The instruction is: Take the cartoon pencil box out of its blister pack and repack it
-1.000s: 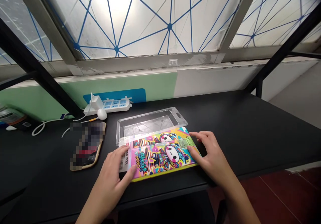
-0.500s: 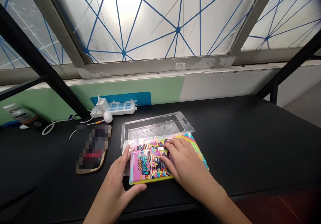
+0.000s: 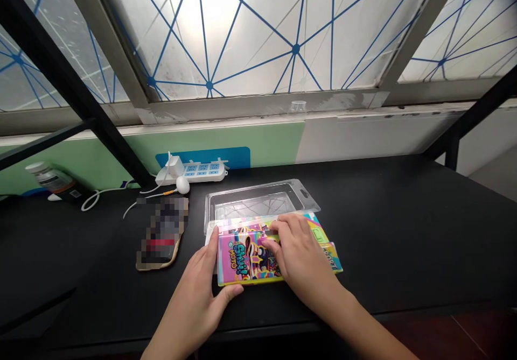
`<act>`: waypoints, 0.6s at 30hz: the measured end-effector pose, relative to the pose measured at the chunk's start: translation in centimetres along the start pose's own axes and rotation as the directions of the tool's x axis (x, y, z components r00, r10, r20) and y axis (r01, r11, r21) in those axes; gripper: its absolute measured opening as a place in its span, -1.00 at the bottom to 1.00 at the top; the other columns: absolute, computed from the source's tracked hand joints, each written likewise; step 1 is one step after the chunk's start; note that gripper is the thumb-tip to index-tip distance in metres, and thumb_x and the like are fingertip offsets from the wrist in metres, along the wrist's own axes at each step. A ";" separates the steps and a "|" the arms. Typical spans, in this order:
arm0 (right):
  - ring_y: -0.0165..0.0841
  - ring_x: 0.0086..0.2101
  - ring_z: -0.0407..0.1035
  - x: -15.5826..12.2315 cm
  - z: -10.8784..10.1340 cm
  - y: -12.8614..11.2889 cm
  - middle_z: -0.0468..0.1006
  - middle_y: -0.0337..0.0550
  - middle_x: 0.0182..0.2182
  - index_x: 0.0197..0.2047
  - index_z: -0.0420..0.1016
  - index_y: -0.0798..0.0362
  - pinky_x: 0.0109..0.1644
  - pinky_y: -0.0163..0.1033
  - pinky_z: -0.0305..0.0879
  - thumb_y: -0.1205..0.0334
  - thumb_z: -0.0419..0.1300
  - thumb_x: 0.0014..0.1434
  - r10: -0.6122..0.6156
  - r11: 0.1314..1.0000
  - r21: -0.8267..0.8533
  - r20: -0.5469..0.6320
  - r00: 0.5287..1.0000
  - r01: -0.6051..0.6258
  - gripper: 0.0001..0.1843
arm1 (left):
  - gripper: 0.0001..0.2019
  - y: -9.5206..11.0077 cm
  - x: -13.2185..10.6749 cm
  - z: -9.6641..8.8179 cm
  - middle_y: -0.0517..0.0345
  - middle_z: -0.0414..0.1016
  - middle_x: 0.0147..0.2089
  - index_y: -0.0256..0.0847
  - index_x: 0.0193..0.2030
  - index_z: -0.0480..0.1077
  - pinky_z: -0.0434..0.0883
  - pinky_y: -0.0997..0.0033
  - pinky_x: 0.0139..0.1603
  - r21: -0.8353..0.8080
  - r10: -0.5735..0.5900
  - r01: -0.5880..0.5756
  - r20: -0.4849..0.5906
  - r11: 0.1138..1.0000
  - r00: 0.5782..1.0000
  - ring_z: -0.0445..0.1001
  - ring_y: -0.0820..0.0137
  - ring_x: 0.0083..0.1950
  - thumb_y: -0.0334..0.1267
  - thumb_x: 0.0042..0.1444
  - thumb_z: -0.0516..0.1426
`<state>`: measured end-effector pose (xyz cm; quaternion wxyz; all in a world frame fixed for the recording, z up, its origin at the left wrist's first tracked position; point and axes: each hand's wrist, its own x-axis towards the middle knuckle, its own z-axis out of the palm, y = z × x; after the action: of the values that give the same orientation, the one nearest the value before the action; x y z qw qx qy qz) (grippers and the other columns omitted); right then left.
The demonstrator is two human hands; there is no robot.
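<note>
A colourful pencil box (image 3: 242, 258) with cartoon print lies on the black desk (image 3: 404, 231), on top of a matching printed card. My left hand (image 3: 204, 290) grips the box's left end, thumb under the front edge and fingers against the side. My right hand (image 3: 297, 255) lies over the middle of the lid, fingers curled and pressing at its far edge. A clear plastic blister tray (image 3: 258, 204) sits just behind the box, touching the card.
A blurred phone (image 3: 161, 233) lies left of the box. Behind it are a white power strip (image 3: 197, 171) with a charger and cable, and a small bottle (image 3: 54, 180) at far left. The desk's front edge runs just below my wrists. A window fills the back.
My right hand moved from the box's right end onto the middle of the lid. The box's near edge has lifted slightly. The camera shifted left.
</note>
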<state>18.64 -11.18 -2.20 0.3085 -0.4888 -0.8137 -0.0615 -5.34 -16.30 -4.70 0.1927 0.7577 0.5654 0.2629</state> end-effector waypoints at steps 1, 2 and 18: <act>-0.04 -0.10 0.39 0.0 -0.2 0.0 0.51 0.10 -0.15 -0.10 0.45 0.13 -0.05 0.08 0.47 0.19 0.11 0.42 -0.012 1.000 0.013 -0.054 0.998 0.013 -0.81 | -0.07 0.0 0.0 0.0 -0.15 0.27 0.45 0.05 0.59 -0.46 0.39 -0.14 0.32 -0.010 -0.007 0.007 -0.008 1.000 1.000 0.32 -0.01 0.42 -0.10 0.36 0.15; -0.05 -0.08 0.39 0.0 -0.4 -0.1 0.51 0.08 -0.16 -0.11 0.45 0.12 0.01 0.10 0.45 0.17 0.11 0.43 -0.030 0.999 0.032 -0.106 0.994 0.034 -0.81 | -0.09 -0.1 0.1 0.1 -0.15 0.25 0.47 0.04 0.59 -0.46 0.37 -0.15 0.34 -0.012 -0.008 0.008 -0.011 1.000 1.000 0.28 -0.02 0.45 -0.08 0.37 0.14; 0.09 0.22 0.40 -6.1 -7.9 5.0 0.46 0.09 0.28 0.20 0.51 -0.12 0.09 0.06 0.57 -0.22 0.42 0.08 -0.301 0.934 0.275 0.271 0.914 0.227 -0.31 | -0.28 -2.2 -0.1 -2.6 0.23 -0.02 0.57 0.15 0.54 0.02 0.01 -0.18 0.49 -0.199 -0.100 0.145 0.217 0.969 0.971 -0.12 0.02 0.58 0.33 0.34 -0.08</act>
<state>28.30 -16.45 -0.32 0.2226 -0.3366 -0.9121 0.0721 -8.64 -15.82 -3.95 0.3463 0.7191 0.5569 0.2300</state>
